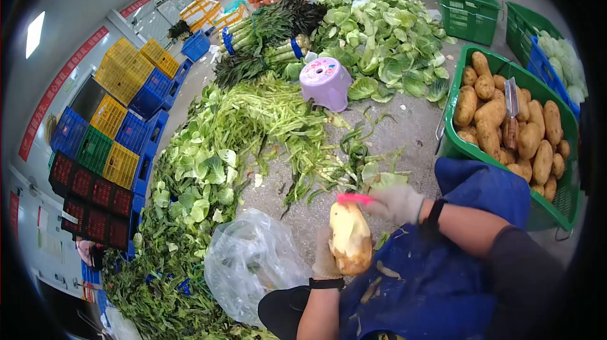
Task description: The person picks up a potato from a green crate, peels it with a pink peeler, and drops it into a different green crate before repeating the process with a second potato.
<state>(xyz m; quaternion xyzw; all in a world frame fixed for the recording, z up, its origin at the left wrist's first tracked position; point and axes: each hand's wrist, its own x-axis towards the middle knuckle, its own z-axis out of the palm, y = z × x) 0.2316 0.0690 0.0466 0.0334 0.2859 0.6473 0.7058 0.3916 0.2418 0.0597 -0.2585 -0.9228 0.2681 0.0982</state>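
A large, partly peeled potato [351, 239] is held in my gloved left hand [325, 255] above my lap; its upper part is pale and its lower end still has brown skin. My gloved right hand [399, 205] is closed on a pink peeler [355, 199], which is at the top of the potato. Bits of peel lie on the blue apron [417, 270] over my legs. To the left of my left hand is a clear plastic bag [253, 261].
On the right stands a green crate [465, 144] of unpeeled potatoes with a knife [511, 112] on top. Ahead are a purple stool [325, 84], a heap of cabbage leaves [392, 43] and bundled stalks [278, 52]. Trimmings [190, 176] cover the floor at left. Stacked crates [114, 119] stand beyond.
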